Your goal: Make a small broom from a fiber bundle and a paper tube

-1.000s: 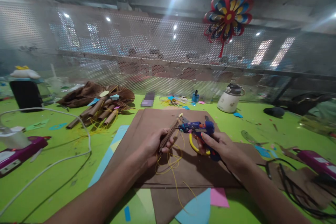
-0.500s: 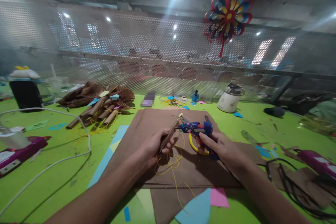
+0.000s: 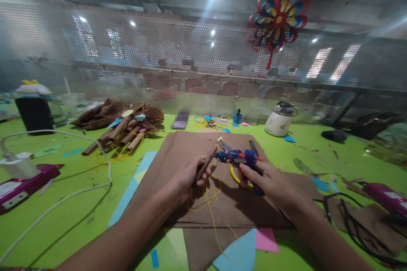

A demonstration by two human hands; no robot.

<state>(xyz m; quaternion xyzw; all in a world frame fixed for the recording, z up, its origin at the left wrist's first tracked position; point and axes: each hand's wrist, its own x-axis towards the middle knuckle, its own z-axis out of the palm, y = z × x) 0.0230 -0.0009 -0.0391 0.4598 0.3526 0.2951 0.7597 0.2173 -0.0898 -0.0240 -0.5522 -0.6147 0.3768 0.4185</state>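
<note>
My left hand [image 3: 194, 174] is closed around a narrow piece of folded brown paper [image 3: 206, 165], held at a slant. Thin yellow string [image 3: 210, 194] trails from it over the brown sheets. My right hand [image 3: 262, 178] grips a dark blue glue gun [image 3: 237, 157], its nozzle pointing left at the upper part of the folded paper. Whether the tip touches the paper I cannot tell. Scissors with a yellow handle [image 3: 234, 174] lie behind and under the glue gun, partly hidden. Both hands are above a stack of large brown paper [image 3: 187, 144].
Rolled brown paper tubes with fans [image 3: 127, 133] lie at the left. A purple power strip [image 3: 30, 186] with a white cable stands at the left edge; another purple strip [image 3: 383, 194] and black cords are at the right. A white jug [image 3: 279, 120] stands at the back.
The folded brown paper in my left hand has turned slightly and looks narrower. The glue gun has shifted a little, its nozzle still beside the paper. The view has moved slightly.
</note>
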